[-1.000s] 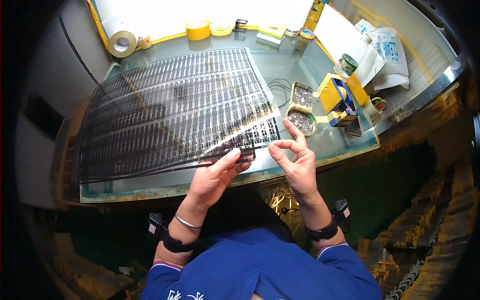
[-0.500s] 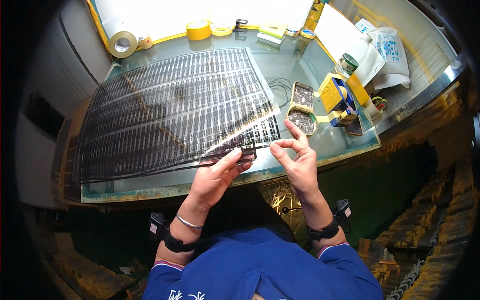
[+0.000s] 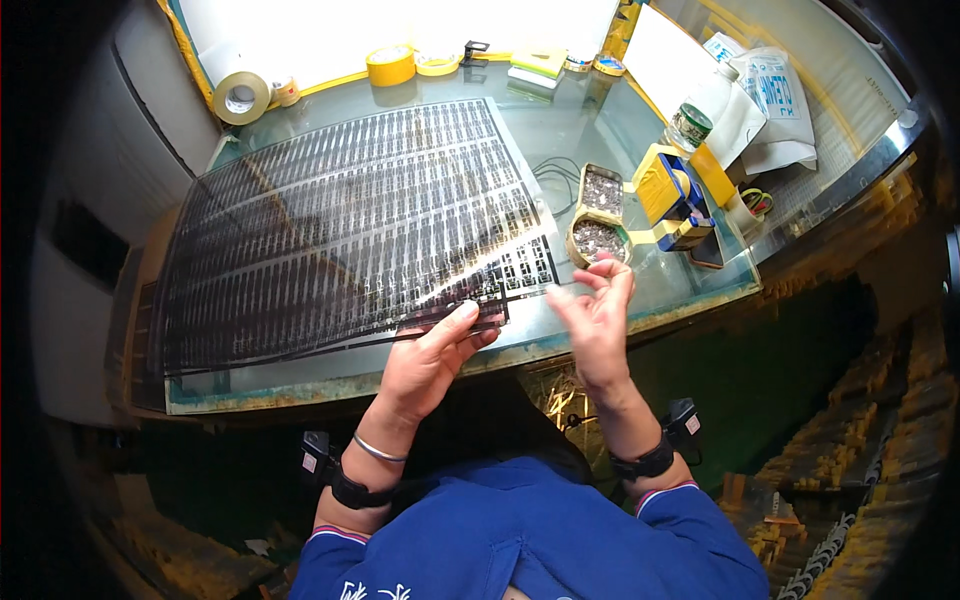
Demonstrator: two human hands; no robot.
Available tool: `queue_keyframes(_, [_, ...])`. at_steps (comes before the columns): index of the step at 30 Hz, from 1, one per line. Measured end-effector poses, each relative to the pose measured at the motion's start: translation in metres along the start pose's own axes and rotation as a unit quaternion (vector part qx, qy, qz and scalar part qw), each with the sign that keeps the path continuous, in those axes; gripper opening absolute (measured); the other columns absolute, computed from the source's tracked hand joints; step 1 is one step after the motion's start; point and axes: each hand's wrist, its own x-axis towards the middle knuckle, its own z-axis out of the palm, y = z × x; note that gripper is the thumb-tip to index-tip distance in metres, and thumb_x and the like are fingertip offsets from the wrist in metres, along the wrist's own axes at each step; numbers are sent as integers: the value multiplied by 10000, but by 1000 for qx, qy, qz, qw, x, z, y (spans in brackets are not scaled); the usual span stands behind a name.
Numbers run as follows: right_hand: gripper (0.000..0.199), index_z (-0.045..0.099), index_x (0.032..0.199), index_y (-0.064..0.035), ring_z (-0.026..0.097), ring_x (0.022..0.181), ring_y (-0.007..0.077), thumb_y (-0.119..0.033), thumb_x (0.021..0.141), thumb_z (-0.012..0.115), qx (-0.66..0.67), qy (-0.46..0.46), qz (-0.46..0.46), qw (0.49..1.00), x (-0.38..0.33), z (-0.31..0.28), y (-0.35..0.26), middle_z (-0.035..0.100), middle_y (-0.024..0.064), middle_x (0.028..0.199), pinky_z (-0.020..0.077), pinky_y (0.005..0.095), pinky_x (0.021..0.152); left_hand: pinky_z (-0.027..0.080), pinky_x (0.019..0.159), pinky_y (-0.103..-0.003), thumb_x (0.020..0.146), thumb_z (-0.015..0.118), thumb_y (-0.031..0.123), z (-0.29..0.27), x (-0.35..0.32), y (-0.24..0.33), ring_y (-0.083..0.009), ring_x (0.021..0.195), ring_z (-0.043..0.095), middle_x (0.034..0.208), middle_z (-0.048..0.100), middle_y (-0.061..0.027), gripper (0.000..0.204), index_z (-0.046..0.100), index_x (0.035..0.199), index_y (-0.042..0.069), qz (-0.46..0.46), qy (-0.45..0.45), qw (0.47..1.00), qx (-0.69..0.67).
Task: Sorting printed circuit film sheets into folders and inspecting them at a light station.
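Observation:
A large dark film sheet with rows of small repeated patterns lies over the glass table, its near right corner lifted. My left hand grips that corner, thumb on top and fingers beneath. Under the raised corner, another patterned layer shows. To the right of the corner, my right hand hangs in the air above the table's front edge, touching nothing. Its thumb and fingers are apart and slightly smeared by motion. Just beyond its fingertips sits a round tin of grey bits.
A second tin adjoins the first, beside a blue and yellow tape dispenser. A plastic bottle and scissors are farther right. Tape rolls line the back. The glass table's edge runs close before me.
My right hand's thumb and forefinger have come apart from a near pinch, and its fingers have shifted. My left hand keeps its hold on the film corner.

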Motion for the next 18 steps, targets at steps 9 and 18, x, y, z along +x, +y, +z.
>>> queue_keyframes(9, [189, 567, 783, -40, 451, 462, 25, -193, 890, 540, 176, -180, 211, 945, 3, 12, 0, 561, 6, 615, 331, 150, 420, 469, 824, -341, 899, 502, 98, 2, -2, 1, -174, 927, 583, 1011, 610, -86, 196, 562, 1068, 19, 8, 6, 1000, 16])
queue_keyframes(18, [394, 551, 824, 15, 493, 428, 86, -338, 936, 420, 111, -191, 200, 955, 0, 5, -3, 561, 73, 590, 392, 201, 400, 458, 810, -340, 903, 486, 103, 2, -3, 1, -174, 938, 582, 990, 623, -92, 184, 581, 1037, 21, 20, 12, 1000, 15])
